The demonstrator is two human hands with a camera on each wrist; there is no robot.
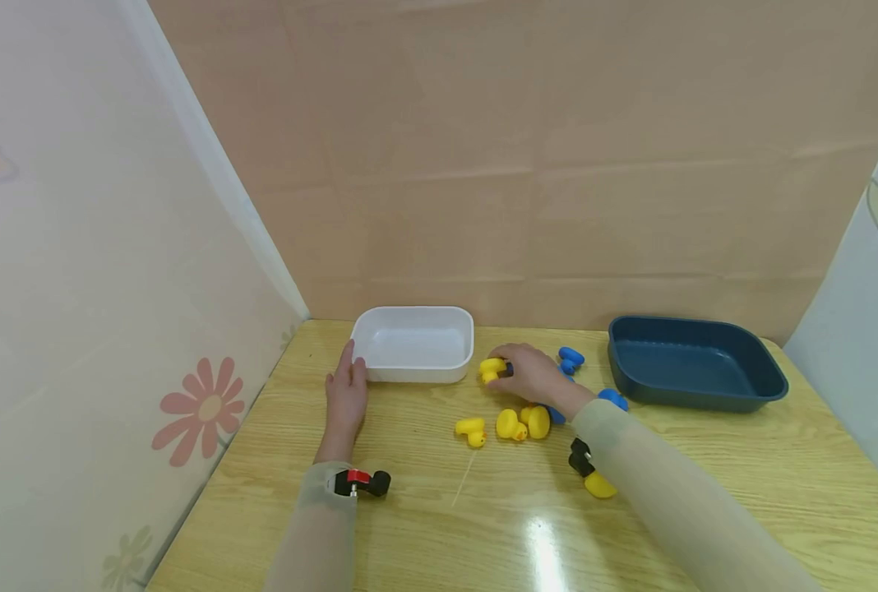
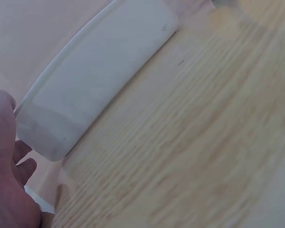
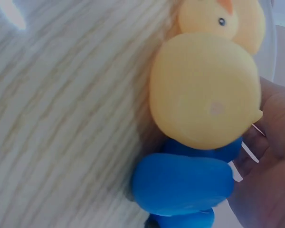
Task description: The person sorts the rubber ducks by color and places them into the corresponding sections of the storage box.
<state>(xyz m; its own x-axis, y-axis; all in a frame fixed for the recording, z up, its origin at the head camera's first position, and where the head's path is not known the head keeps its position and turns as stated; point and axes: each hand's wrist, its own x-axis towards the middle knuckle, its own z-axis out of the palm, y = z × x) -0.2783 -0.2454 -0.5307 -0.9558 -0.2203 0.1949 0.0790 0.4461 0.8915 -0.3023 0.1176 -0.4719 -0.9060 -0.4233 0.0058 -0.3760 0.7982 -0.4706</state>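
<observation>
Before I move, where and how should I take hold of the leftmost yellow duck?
Probably pinch the leftmost yellow duck across its broad body, coming from above and slightly left: it looks tipped over, head on the near side, and the next yellow duck lies to its right, apart from it.

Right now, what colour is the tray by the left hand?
White; the tray shows best in the head view.

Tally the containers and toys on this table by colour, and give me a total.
White containers: 1
Dark blue containers: 1
Yellow toys: at least 4
Blue toys: at least 3
Total: at least 9; the right hand and sleeve may hide more.
</observation>
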